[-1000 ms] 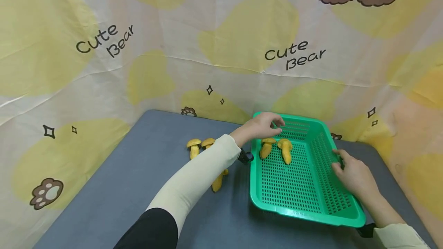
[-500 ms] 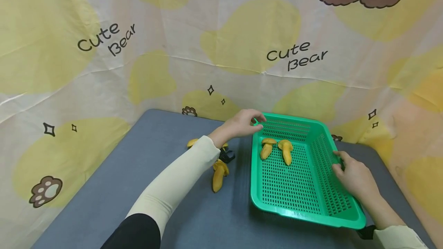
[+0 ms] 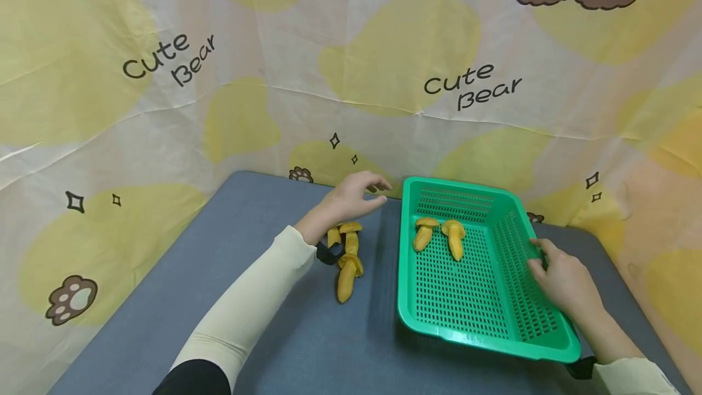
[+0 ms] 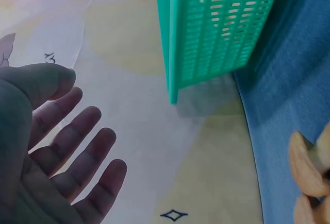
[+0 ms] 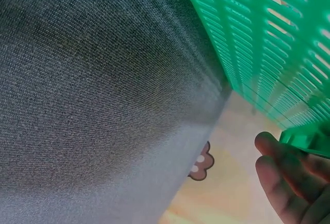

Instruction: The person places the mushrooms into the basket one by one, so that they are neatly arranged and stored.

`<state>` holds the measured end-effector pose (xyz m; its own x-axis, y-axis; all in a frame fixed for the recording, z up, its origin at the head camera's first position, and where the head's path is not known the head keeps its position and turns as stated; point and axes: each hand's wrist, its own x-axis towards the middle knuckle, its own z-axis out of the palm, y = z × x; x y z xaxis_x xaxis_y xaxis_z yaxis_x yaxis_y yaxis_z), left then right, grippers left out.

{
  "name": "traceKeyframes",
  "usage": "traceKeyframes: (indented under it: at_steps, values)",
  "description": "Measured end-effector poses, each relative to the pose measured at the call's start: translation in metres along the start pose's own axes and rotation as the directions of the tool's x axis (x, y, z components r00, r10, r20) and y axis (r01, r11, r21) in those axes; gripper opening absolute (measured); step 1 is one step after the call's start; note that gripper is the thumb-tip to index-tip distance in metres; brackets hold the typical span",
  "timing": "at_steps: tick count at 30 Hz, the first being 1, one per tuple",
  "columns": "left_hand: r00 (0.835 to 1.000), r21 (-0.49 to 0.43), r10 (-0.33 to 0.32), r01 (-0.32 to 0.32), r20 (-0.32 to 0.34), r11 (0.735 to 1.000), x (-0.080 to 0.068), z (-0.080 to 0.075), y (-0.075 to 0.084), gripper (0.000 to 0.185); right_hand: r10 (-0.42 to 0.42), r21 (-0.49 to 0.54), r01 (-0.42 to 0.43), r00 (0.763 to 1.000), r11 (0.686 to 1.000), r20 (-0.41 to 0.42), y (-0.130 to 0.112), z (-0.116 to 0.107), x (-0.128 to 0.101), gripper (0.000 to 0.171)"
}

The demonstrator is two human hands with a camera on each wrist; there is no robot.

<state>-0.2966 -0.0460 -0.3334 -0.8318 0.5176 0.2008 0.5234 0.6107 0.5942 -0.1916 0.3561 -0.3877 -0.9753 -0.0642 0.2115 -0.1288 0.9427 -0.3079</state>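
The grip of the left hand (image 3: 353, 195) is wide: the thumb stands apart from the loosely bent fingers. The hand is above the far part of the tabletop (image 3: 208, 261), to the left of the green basket (image 3: 482, 341). The grip of the right hand (image 3: 565, 276) is narrow and holds the basket's right rim, with the thumb on the inner side; in the right wrist view its fingers lie along the outside of the perforated wall.

Below the left wrist, three yellow mushrooms are visible on the tabletop. The front mushroom (image 3: 345, 285) lies with its cap pointing away from the person; its long axis runs front to back, the stem end angled slightly left. The middle mushroom (image 3: 351, 242) lies directly behind, aligned the same way, its stem end meeting the front cap. The rear-left mushroom (image 3: 333, 237) is partly covered by the wrist; its full axis cannot be read.

Two mushrooms lie in the basket, near its left wall, caps to the rear. The stem of the left basket mushroom (image 3: 423, 239) angles left; that of the right basket mushroom (image 3: 455, 245) angles slightly right.

A printed cloth (image 3: 373, 53) hangs behind the tabletop.
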Motion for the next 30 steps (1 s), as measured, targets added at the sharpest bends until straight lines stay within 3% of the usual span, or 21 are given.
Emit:
traceKeyframes:
  at_steps: [16, 30]
  values:
    - [0.994, -0.02, -0.102, 0.103, 0.033, 0.995, -0.039, 0.007, -0.021, 0.027, 0.007, 0.008, -0.007, 1.0, 1.0, -0.009, -0.001, 0.001, 0.0, 0.041]
    - [0.996, -0.003, -0.046, 0.046, 0.072, 0.999, -0.066, 0.025, -0.039, 0.031, 0.013, 0.008, -0.013, 1.0, 1.0, -0.004, -0.001, 0.002, -0.001, 0.042]
